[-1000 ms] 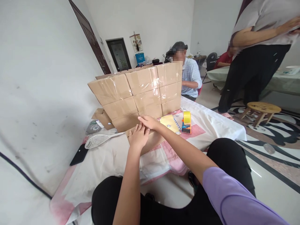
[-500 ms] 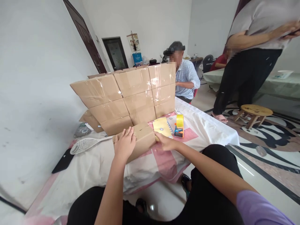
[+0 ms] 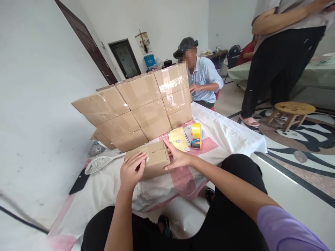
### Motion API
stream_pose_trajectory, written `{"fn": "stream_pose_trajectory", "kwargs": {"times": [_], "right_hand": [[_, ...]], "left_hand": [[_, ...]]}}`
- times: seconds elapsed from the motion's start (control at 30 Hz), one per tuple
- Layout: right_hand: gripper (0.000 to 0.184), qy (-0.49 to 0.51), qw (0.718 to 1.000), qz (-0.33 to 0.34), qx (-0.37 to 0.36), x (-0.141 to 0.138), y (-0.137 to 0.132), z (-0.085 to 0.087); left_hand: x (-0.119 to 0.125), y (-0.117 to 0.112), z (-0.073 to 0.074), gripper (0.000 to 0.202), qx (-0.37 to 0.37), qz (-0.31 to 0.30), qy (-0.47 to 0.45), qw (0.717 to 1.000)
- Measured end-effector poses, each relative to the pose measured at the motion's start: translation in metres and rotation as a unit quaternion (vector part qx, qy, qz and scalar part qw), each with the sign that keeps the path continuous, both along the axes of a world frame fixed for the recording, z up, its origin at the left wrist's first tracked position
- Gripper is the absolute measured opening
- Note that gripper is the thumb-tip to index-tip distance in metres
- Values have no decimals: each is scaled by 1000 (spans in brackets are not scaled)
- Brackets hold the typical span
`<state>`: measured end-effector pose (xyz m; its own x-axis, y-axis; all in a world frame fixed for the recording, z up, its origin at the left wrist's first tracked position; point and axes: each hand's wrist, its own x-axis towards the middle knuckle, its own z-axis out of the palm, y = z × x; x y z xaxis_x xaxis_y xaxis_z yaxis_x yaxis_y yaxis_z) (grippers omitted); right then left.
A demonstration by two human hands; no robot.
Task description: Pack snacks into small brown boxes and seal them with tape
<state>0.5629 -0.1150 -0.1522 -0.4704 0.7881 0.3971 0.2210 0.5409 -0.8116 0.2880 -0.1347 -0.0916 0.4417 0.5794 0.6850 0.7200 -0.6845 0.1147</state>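
Note:
A small closed cardboard box lies on the cloth in front of me, with a strip of clear tape on its top. My left hand rests on the left part of that top, fingers bent a little and thumb apart. With its thumb low and its fingers at the upper edge, my right hand grips the box's right end. Just beyond is a yellow notepad-like sheet. Beside it stands a tape dispenser carrying a yellow roll. A white slotted skimmer lies to the left.
Taped cardboard boxes form a wall across the table. A black flat object lies near the left wall. Behind the stack a person in a hat sits. Another person stands at right near a wooden stool.
My right hand has shifted up around the box's right end, fingers now at its top edge. My left hand has slid back, uncovering the tape. The view has turned slightly.

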Motion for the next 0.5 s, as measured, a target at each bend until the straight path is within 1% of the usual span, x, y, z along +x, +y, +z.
{"fn": "stream_pose_trajectory", "kwargs": {"times": [0.1, 0.17, 0.23, 0.3, 0.37, 0.43, 0.47, 0.5], "right_hand": [[146, -4, 1000, 12, -15, 7, -3, 6], [143, 6, 998, 41, -41, 15, 0, 9], [132, 18, 995, 65, -79, 22, 6, 10], [111, 1, 994, 42, -99, 28, 12, 10], [75, -64, 994, -18, -83, 31, 17, 9], [41, -134, 986, -76, -58, 33, 21, 9], [29, -158, 981, -104, -49, 34, 23, 9], [24, -172, 975, -136, -42, 35, 25, 9]], "left_hand": [[0, 1, 1, 28, -6, -8, 2, 1000], [-1, 2, 0, 29, -7, -9, 3, 1000], [-3, 2, -1, 28, -5, -10, 4, 1000], [-4, 3, -3, 27, 8, -15, 2, 1000], [-5, 5, -5, 26, 23, -25, -1, 999], [-6, 7, -7, 25, 33, -33, -4, 999], [-6, 8, -7, 25, 34, -34, -4, 999], [-6, 8, -7, 24, 34, -34, -4, 999]]}}
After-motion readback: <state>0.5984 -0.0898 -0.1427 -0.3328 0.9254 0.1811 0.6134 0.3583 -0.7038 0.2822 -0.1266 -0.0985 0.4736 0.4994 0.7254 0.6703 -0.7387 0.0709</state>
